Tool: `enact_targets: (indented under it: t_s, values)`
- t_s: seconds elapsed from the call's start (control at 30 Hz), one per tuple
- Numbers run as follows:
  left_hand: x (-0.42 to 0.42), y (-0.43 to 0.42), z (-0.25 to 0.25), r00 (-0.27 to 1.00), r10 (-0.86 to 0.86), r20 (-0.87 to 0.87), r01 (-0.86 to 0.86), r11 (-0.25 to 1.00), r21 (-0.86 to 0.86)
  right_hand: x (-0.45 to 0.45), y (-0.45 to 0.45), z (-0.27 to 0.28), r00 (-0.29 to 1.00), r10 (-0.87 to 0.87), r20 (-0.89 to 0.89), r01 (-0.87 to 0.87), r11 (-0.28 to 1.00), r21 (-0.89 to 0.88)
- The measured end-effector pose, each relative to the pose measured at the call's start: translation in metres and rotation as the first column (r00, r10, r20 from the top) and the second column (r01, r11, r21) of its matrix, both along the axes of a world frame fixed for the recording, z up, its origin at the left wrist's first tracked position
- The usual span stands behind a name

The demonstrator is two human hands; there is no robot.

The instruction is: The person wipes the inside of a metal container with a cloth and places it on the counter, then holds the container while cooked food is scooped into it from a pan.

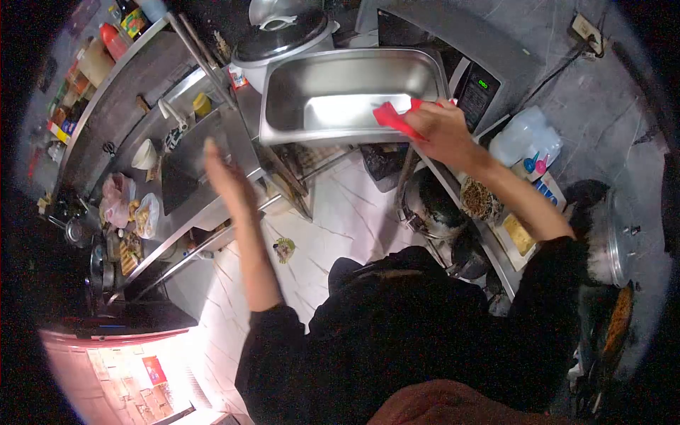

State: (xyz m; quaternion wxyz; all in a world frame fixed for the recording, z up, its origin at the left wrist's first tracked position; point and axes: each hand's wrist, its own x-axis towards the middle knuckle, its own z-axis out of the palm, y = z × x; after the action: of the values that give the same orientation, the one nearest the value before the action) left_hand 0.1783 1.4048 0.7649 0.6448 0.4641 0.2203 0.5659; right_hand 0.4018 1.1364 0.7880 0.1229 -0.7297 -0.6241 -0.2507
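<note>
A deep rectangular stainless steel pan (283, 95) sits at the top middle, its inside bare and shiny. My right hand (446, 138) is closed around a bunched red cloth (400, 122) at the pan's near right corner. Whether these fingers also grip the rim is hard to tell. My left hand (225, 177) hangs apart from the pan, to its lower left, over the edge of a steel counter (244, 152). Its fingers are stretched out, somewhat blurred, with nothing in them.
Behind the pan stand a large lidded cooker (280, 46) and a microwave (478, 88). A faucet (168, 112), white bowl (144, 154) and plastic bags (117, 202) are on the left. At right are a dark wok (432, 202) and a yellow-filled container (519, 234).
</note>
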Motion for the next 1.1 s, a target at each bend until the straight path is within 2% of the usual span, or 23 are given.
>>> enact_targets:
  t_s: [0.03, 0.07, 0.1, 0.17, 0.2, 0.27, 0.3, 0.33, 0.4, 0.43, 0.57, 0.67, 0.7, 0.73, 0.8, 0.83, 0.87, 0.9, 0.93, 1.0, 1.03, 1.07, 1.1]
  values:
    - [0.01, 0.01, -0.055, 0.993, 0.039, -0.11, -0.015, 0.978, 0.209, -0.003, 0.015, -0.013, 0.997, 0.077, 0.023, -0.08, 0.976, 0.201]
    - [0.026, -0.038, -0.041, 0.987, -0.103, -0.12, 0.11, 0.993, 0.048, -0.012, 0.025, -0.014, 0.999, 0.053, -0.001, -0.052, 0.984, 0.172]
    - [0.049, -0.074, -0.038, 0.988, -0.144, -0.058, 0.143, 0.989, -0.023, -0.026, 0.033, -0.015, 0.999, 0.032, -0.025, -0.028, 0.99, 0.14]
    - [0.082, -0.103, -0.036, 0.981, 0.027, 0.192, -0.02, 0.999, -0.041, -0.063, 0.043, -0.022, 0.999, 0.048, 0.01, -0.049, 0.994, 0.095]
    - [0.083, -0.099, -0.031, 0.971, 0.073, 0.229, -0.068, 0.997, -0.029, -0.082, 0.045, -0.026, 0.994, 0.083, 0.068, -0.089, 0.992, 0.089]
    - [0.064, -0.067, -0.027, 0.99, 0.06, 0.128, -0.07, 0.995, 0.071, -0.106, 0.045, -0.027, 0.979, 0.199, 0.05, -0.204, 0.968, 0.146]
    - [0.052, -0.054, -0.019, 0.987, 0.154, 0.044, -0.158, 0.982, 0.102, -0.114, 0.043, -0.027, 0.966, 0.257, 0.043, -0.26, 0.95, 0.171]
    - [0.042, -0.046, -0.01, 0.981, 0.192, -0.003, -0.19, 0.972, 0.142, -0.117, 0.041, -0.04, 0.911, 0.408, 0.064, -0.413, 0.892, 0.182]
    - [0.024, -0.044, 0.006, 0.999, 0.045, 0.006, -0.045, 0.988, 0.149, -0.121, 0.027, -0.022, 0.837, 0.523, 0.161, -0.538, 0.841, 0.065]
    - [0.018, -0.041, 0.009, 0.999, 0.033, -0.022, -0.03, 0.989, 0.147, -0.111, 0.024, -0.016, 0.806, 0.56, 0.189, -0.564, 0.825, -0.038]
    - [-0.004, -0.052, 0.023, 0.991, -0.094, -0.093, 0.103, 0.99, 0.097, -0.05, 0.022, 0.017, 0.722, 0.669, 0.176, -0.529, 0.698, -0.483]
    - [0.003, -0.066, 0.031, 0.978, -0.177, -0.11, 0.188, 0.978, 0.093, -0.017, 0.061, 0.06, 0.766, 0.597, 0.238, -0.507, 0.789, -0.347]
    - [0.005, -0.071, 0.034, 0.968, -0.224, -0.117, 0.237, 0.966, 0.109, -0.016, 0.071, 0.087, 0.699, 0.506, 0.505, -0.535, 0.839, -0.099]
    - [0.007, -0.076, 0.035, 0.959, -0.25, -0.131, 0.27, 0.949, 0.163, -0.004, 0.078, 0.109, 0.796, 0.365, 0.483, -0.406, 0.913, -0.021]
    - [0.012, -0.071, 0.027, 0.956, -0.27, -0.114, 0.284, 0.949, 0.135, -0.006, 0.087, 0.122, 0.79, 0.42, 0.448, -0.436, 0.897, -0.071]
    - [0.011, -0.071, 0.028, 0.964, -0.253, -0.085, 0.263, 0.955, 0.139, -0.022, 0.077, 0.113, 0.838, 0.406, 0.365, -0.373, 0.914, -0.162]
    - [0.009, -0.07, 0.029, 0.97, -0.236, -0.057, 0.242, 0.96, 0.144, -0.042, 0.066, 0.102, 0.881, 0.379, 0.284, -0.312, 0.915, -0.255]
    - [0.011, -0.063, 0.024, 0.986, -0.164, -0.039, 0.168, 0.961, 0.219, -0.041, 0.064, 0.061, 0.85, 0.399, 0.343, -0.322, 0.91, -0.26]
    - [0.012, -0.061, 0.024, 0.986, -0.156, -0.055, 0.164, 0.964, 0.21, -0.041, 0.061, 0.021, 0.815, 0.417, 0.401, -0.333, 0.905, -0.265]
    - [0.01, -0.059, 0.023, 0.99, -0.111, -0.082, 0.125, 0.974, 0.188, -0.047, 0.056, 0.006, 0.854, 0.509, 0.108, -0.476, 0.848, -0.233]
    - [0.011, -0.055, 0.012, 0.985, -0.074, -0.155, 0.099, 0.982, 0.159, -0.048, 0.058, 0.009, 0.871, 0.482, 0.093, -0.47, 0.874, -0.125]
    - [0.011, -0.062, 0.014, 0.957, 0.032, -0.287, 0.039, 0.971, 0.236, -0.051, 0.066, 0.015, 0.876, 0.477, 0.066, -0.477, 0.879, -0.014]
    - [0.013, -0.071, 0.014, 0.896, 0.157, -0.416, -0.022, 0.95, 0.311, -0.051, 0.076, 0.026, 0.91, 0.384, 0.157, -0.391, 0.92, 0.014]
